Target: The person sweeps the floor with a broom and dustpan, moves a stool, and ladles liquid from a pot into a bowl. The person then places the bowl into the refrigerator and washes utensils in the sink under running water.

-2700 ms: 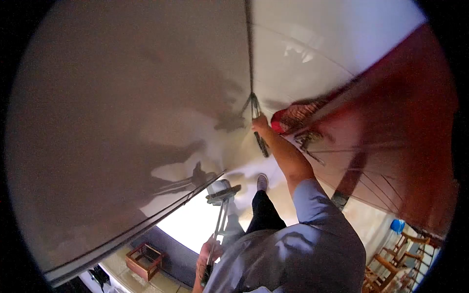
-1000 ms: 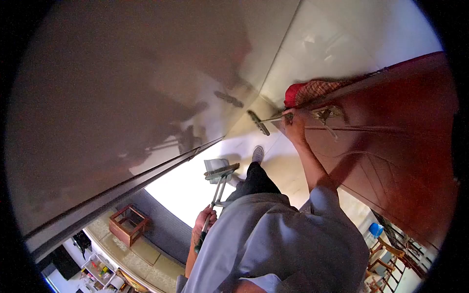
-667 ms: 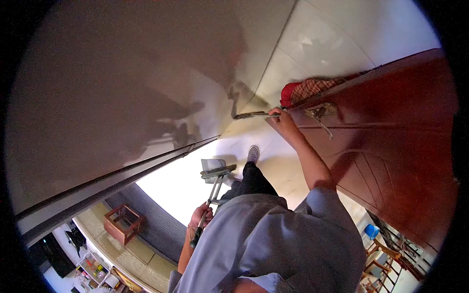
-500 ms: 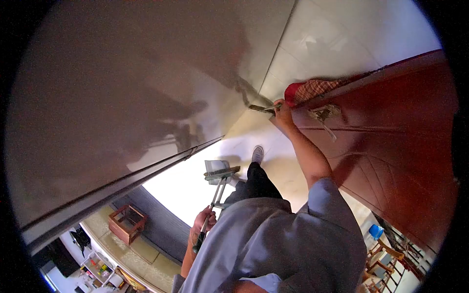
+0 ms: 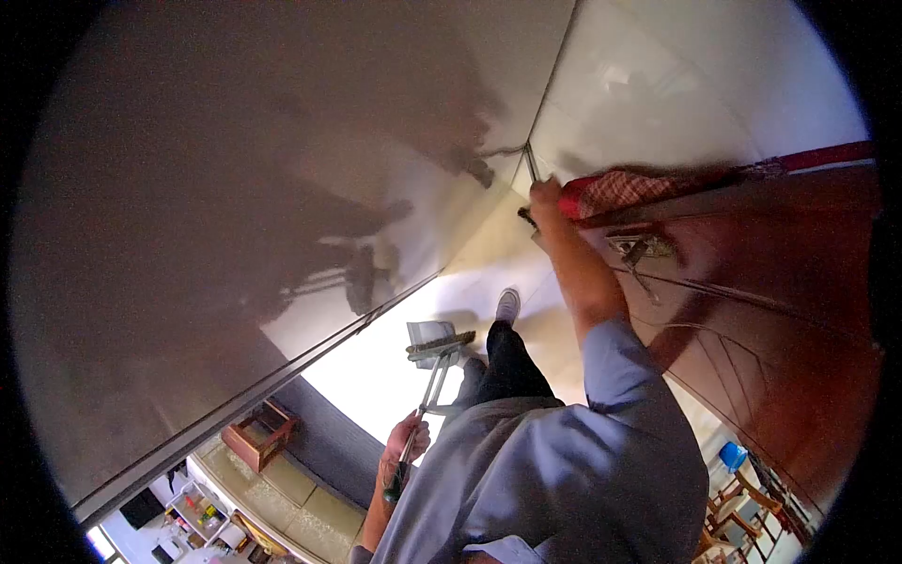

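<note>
My left hand (image 5: pixel 408 438) is closed around the slim handles of a broom (image 5: pixel 442 344) and a dustpan (image 5: pixel 425 331), low at my left side. The broom's bristled head lies across the pale dustpan. My right hand (image 5: pixel 545 194) reaches far forward, closed on a thin grey rod-like tool (image 5: pixel 532 162) pointing up toward the wall corner. A short dark end shows below the fist. The tool's exact kind is unclear. Close beside this hand is a red checked cloth (image 5: pixel 620 191) along the top of a dark red door (image 5: pixel 780 282).
The door bears a metal handle (image 5: pixel 644 248). A glossy grey panel (image 5: pixel 235 188) fills the left. My shoe (image 5: pixel 508 305) stands on the pale floor. A wooden box frame (image 5: pixel 259 434) lies at lower left, and wooden chairs (image 5: pixel 747 503) stand at lower right.
My right hand has moved slightly up, and its tool has swung from pointing left to pointing up. The left hand still holds the broom and dustpan; the view has shifted a little.
</note>
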Demonstrator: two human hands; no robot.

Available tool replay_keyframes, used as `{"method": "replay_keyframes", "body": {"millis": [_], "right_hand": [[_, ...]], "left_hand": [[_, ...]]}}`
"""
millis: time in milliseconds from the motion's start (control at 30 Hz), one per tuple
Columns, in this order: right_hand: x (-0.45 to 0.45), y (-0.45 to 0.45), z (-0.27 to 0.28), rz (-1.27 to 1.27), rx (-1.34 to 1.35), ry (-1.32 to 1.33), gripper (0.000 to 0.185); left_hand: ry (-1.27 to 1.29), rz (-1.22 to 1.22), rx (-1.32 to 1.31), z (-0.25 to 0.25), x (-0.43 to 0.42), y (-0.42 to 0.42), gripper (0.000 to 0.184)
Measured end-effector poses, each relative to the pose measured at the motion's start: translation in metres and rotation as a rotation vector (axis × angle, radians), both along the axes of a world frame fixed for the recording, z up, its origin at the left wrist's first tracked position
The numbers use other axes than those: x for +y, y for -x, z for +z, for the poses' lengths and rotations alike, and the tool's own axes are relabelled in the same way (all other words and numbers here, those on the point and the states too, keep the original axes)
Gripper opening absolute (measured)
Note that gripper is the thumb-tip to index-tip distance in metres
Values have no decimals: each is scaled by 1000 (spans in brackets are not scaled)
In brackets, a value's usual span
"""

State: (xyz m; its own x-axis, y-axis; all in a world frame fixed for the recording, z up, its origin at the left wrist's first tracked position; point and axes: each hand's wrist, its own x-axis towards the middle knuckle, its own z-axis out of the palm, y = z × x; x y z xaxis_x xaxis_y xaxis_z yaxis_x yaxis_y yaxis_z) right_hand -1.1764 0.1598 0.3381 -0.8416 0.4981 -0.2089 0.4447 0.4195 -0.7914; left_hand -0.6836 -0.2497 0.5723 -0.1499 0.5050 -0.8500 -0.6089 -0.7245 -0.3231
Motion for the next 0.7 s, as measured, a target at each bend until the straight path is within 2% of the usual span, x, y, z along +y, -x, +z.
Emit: {"method": "replay_keyframes", "body": {"millis": [67, 100, 133, 167, 200, 233, 267, 300, 333, 367, 400, 433, 500, 533, 567, 600, 633, 667, 700], "right_hand": [[-30, -44, -3, 560, -241, -557, 16], [-24, -77, -119, 741, -222, -244, 19], [-72, -125, 5, 834, -177, -529, 15], [-94, -174, 21, 912, -228, -338, 9], [-115, -222, 33, 971, -294, -143, 6], [-126, -261, 126, 659, -594, 570, 16], [-138, -305, 144, 616, -566, 832, 28], [-148, -345, 153, 801, -382, 730, 32], [-152, -363, 203, 820, -347, 780, 31], [-159, -378, 247, 954, -227, 686, 33], [-170, -403, 265, 969, -205, 734, 39], [-174, -413, 290, 1071, -305, 748, 51], [-188, -437, 314, 1120, -246, 711, 63], [-195, -441, 336, 1158, -197, 644, 73], [-189, -437, 308, 1128, -101, 594, 67], [-191, -432, 317, 1141, -97, 531, 61], [-195, -420, 330, 1154, -91, 470, 54], [-191, -405, 345, 1105, -130, 515, 36], [-193, -399, 320, 1173, 116, 407, 29]], "left_hand": [[-86, -29, 13, -6, -4, 1, 20], [-86, 6, 31, -19, -4, 0, 20], [-87, 41, 44, -28, -3, -1, 21], [-121, 82, 10, -25, -3, 9, 26], [-99, 9, 11, -32, -6, 11, 29], [-76, -62, 6, -48, -9, 10, 33], [-34, -65, 65, -58, -6, 10, 36], [7, -64, 119, -63, -4, 11, 38], [-84, -38, 80, -63, 5, 19, 37], [-175, -12, 53, -60, 6, 31, 37], [-200, -120, 160, -58, 1, 34, 37], [-220, -230, 269, -59, -2, 39, 38], [45, -520, 453, -63, 12, 46, 38], [-158, -226, 1094, -92, 15, 44, 39], [-232, -72, 1424, -110, 28, 50, 40], [-339, 145, 1702, -127, 40, 56, 40], [-215, 82, 1502, -113, 46, 58, 40], [-96, 21, 1293, -94, 58, 68, 40], [13, -39, 1079, -71, 66, 76, 40]]}}
